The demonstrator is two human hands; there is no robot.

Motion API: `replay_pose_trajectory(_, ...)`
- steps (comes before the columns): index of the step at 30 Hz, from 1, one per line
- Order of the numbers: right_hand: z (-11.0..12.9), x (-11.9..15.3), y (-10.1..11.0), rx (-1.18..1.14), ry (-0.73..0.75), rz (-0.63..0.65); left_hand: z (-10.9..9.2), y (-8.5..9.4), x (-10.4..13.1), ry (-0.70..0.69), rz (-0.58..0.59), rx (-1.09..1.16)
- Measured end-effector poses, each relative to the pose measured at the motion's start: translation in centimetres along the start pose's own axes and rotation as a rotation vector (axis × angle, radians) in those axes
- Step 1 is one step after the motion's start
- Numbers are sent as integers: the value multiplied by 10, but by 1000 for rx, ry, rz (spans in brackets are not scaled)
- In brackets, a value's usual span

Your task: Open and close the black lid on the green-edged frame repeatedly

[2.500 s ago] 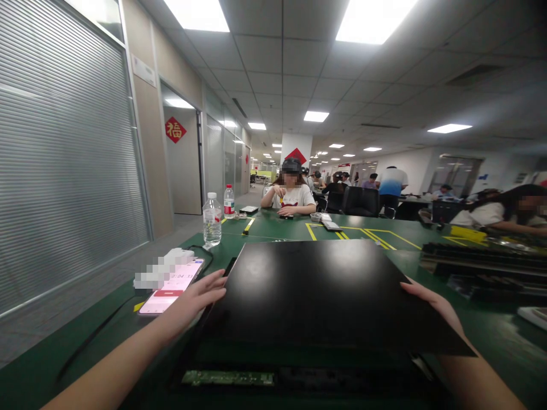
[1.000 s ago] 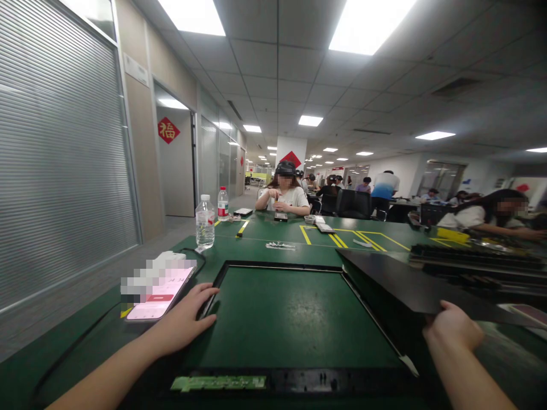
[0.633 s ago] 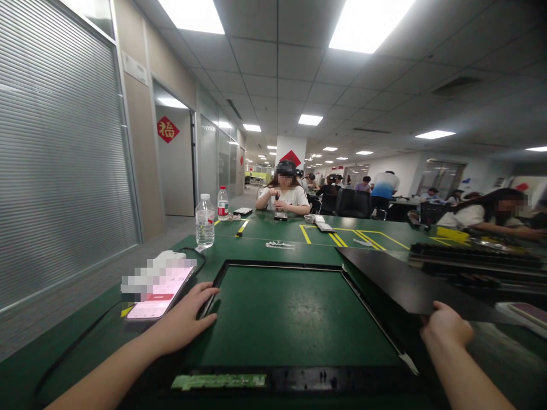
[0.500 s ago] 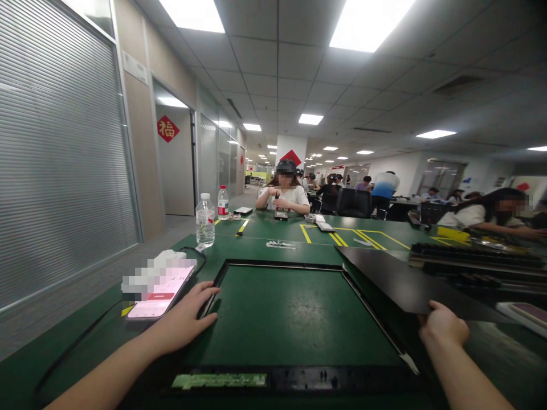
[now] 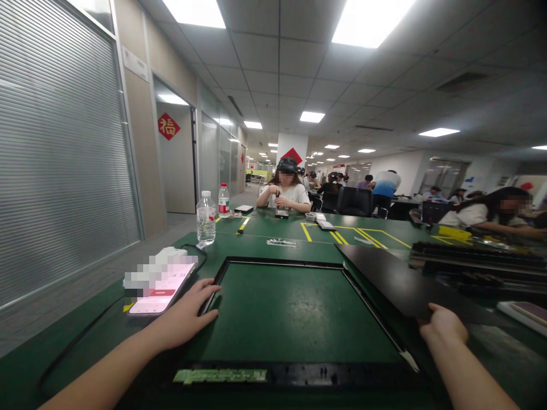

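Observation:
A black rectangular frame point(image 5: 284, 263), like a screen bezel, lies flat on the green table. Along its near bar is a green circuit board point(image 5: 220, 376). My left hand point(image 5: 188, 307) rests on the frame's left side with fingers and thumb spread apart. To the right of the frame, a thin flat black panel point(image 5: 393, 276) sits at a slant, its far left corner close to the frame's far right corner. My right hand point(image 5: 444, 324) holds the panel's near edge; its fingers are partly hidden underneath. A pale strip point(image 5: 409, 360) sticks out at the frame's near right corner.
A lit phone point(image 5: 160, 290) and a cable lie left of the frame, with a water bottle point(image 5: 205, 219) beyond. Long black parts point(image 5: 474, 259) are piled at the right, near another phone point(image 5: 527, 313). Across the table a person point(image 5: 284, 193) works on a small object.
The black panel has tilted slightly and looks darker, with its near edge a little lower in my right hand. My left hand stays on the frame. The view has shifted slightly.

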State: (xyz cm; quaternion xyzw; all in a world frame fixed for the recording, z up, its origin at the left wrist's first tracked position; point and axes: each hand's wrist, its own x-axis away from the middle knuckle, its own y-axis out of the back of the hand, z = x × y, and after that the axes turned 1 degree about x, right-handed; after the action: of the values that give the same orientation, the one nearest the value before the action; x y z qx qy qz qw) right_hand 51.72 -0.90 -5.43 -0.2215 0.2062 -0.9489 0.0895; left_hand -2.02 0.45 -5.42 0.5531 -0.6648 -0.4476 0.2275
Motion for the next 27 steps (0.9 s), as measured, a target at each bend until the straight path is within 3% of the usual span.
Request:
replay_pose_trajectory(3, 0, 2, -1, -11, 31, -82, 2, 0, 0, 4, 5, -5)
replay_pose_trajectory(6, 0, 5, -1, -20, 25, -86, 4, -1, 0, 2, 11, -6)
replay_pose_trajectory(22, 5, 20, 3, -55, 7, 6, 2, 1, 3, -9, 15, 30)
replay_pose_trajectory(27, 9, 23, 3, -75, -57, 67, 6, -1, 1, -4, 35, 29)
